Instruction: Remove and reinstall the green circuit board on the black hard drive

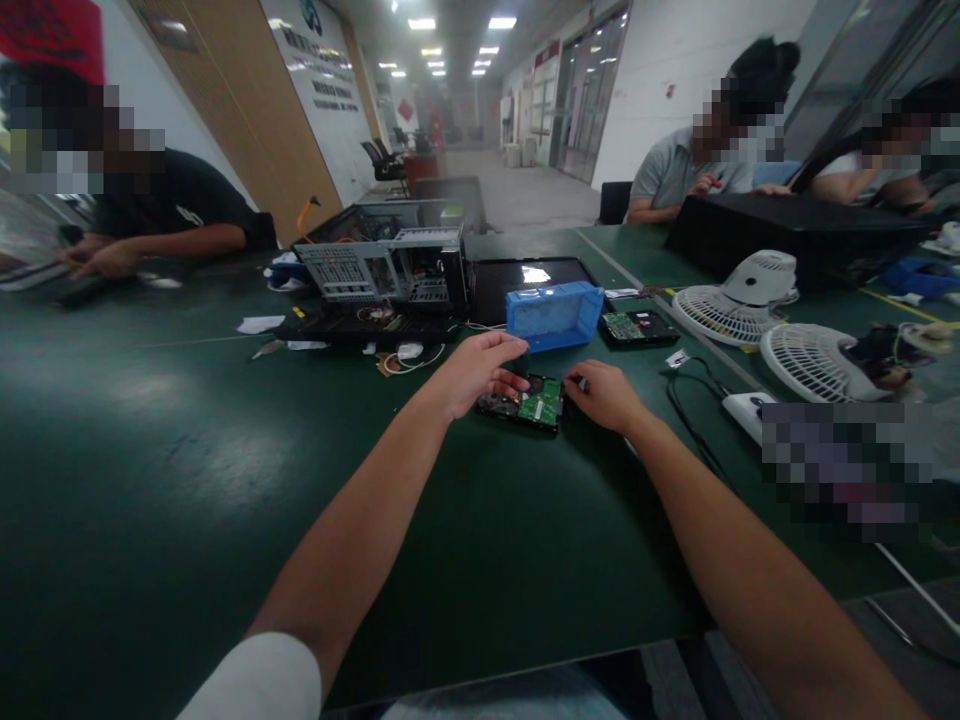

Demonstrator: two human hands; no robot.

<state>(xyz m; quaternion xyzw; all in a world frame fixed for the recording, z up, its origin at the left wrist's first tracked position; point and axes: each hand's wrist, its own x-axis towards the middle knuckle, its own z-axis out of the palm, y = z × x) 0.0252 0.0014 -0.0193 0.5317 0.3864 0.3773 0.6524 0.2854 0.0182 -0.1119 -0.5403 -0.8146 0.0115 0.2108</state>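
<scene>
A hard drive (534, 404) lies on the green table (187, 470) with its green circuit board facing up. My left hand (480, 370) is curled over the drive's far left edge, fingers closed on something dark I cannot make out. At the drive's right edge my right hand (604, 393) rests with its fingertips pinched together against the casing. Just behind both hands stands a blue plastic box (553, 314).
An opened computer case (390, 265) and a black panel (525, 280) lie behind the blue box. A second hard drive (637, 327), two white fans (739, 295) (814, 360) and a black cable (694, 410) lie right. Other people sit at the left and far right.
</scene>
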